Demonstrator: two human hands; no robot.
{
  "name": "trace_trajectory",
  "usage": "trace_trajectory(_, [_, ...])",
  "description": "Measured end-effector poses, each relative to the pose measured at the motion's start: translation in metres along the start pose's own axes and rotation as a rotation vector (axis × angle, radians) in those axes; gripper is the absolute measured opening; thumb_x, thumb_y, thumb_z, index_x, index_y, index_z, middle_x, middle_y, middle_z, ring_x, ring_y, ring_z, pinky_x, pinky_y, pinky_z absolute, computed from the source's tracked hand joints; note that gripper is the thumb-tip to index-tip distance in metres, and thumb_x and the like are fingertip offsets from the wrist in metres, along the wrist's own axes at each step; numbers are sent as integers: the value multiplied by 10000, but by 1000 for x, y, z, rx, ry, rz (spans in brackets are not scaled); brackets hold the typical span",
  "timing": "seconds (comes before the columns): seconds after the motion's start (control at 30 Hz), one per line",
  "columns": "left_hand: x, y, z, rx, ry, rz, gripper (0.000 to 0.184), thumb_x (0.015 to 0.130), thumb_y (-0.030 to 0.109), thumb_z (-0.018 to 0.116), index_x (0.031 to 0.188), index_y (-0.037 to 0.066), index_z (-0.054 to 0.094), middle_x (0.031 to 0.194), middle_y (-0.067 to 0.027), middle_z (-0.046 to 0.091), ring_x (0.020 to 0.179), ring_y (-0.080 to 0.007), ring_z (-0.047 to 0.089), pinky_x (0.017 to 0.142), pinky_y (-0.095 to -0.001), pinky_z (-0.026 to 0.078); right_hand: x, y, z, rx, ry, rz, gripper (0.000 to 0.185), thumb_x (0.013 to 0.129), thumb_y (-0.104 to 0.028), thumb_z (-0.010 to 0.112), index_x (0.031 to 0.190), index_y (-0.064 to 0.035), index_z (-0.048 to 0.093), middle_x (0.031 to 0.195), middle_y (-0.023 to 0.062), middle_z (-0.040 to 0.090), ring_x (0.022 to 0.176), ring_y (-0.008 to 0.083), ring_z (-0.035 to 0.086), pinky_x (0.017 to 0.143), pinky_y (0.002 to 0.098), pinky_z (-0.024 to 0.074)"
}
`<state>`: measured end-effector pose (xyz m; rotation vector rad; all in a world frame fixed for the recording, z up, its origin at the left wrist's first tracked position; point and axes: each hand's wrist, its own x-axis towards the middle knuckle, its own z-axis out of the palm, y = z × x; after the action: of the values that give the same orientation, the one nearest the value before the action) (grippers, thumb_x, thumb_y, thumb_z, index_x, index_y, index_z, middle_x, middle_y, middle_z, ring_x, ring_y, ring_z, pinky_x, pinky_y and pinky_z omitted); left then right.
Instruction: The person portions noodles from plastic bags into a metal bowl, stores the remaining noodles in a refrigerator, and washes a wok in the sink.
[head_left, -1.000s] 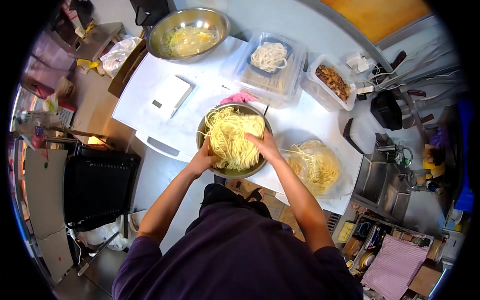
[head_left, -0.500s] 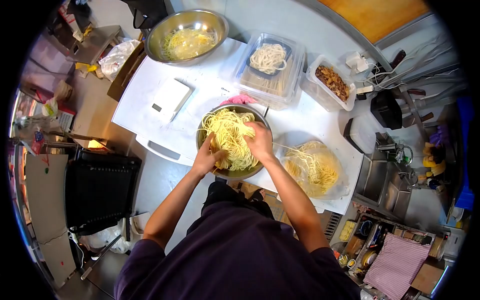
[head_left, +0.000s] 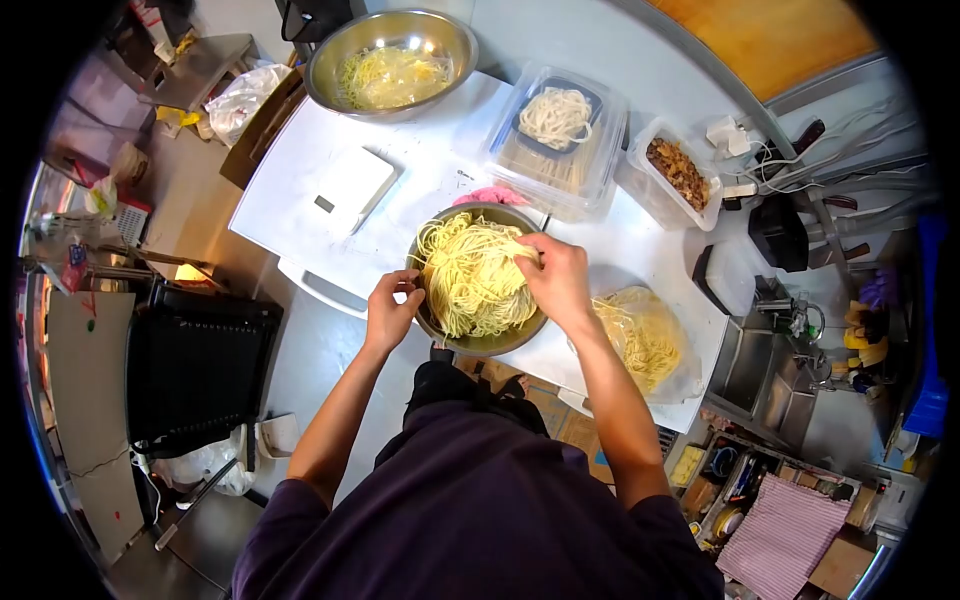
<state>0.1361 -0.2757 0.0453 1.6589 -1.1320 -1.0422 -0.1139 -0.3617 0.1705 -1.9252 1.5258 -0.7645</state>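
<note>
A metal bowl (head_left: 497, 346) heaped with yellow noodles (head_left: 477, 280) stands at the table's front edge. At its left rim, my left hand (head_left: 391, 308) has thumb and fingers curled in against the edge. Fingers of my right hand (head_left: 556, 281) close on noodles at the right side of the heap. To the right lies a clear plastic bag (head_left: 683, 372) with more yellow noodles inside. A pink cloth (head_left: 492, 195) sits just behind the bowl.
On the white table (head_left: 290, 215) stand a white scale (head_left: 357, 187), a large metal bowl (head_left: 462, 45) holding some noodles, a clear plastic box (head_left: 607, 180) with pale noodles on top, and a tub (head_left: 655, 200) of brown bits. A sink (head_left: 745, 365) is at the right.
My left hand has come out of the noodles to the bowl's left rim. My right hand has shifted to the heap's right edge. Strands stretching toward the bag no longer show.
</note>
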Motion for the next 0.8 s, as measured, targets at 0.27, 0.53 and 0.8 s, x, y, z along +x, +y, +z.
trace_trajectory(0.27, [11,3,11,-26,-95,6,375,780,66,700,1147,16,644,1081,-141,623,951,-228,644,823,-336,525,-2,56,32,-30,-243,171,267,804,-192,744,992,-10,687,829,173,695,782,311,684,730,389,528])
trace_trajectory(0.53, [61,-7,-1,498,33,463,462,768,-16,624,1222,61,602,1258,-252,556,1071,-382,594,833,-451,535,15,31,36,-144,-202,62,307,763,-150,745,1025,3,693,971,266,661,881,413,642,815,431,515])
trace_trajectory(0.8, [66,46,-11,855,-197,316,399,779,60,667,1176,63,632,783,-204,673,728,-365,666,671,-430,534,21,-67,-56,-221,-61,-243,272,737,4,700,1008,23,692,891,222,646,823,385,652,756,416,529])
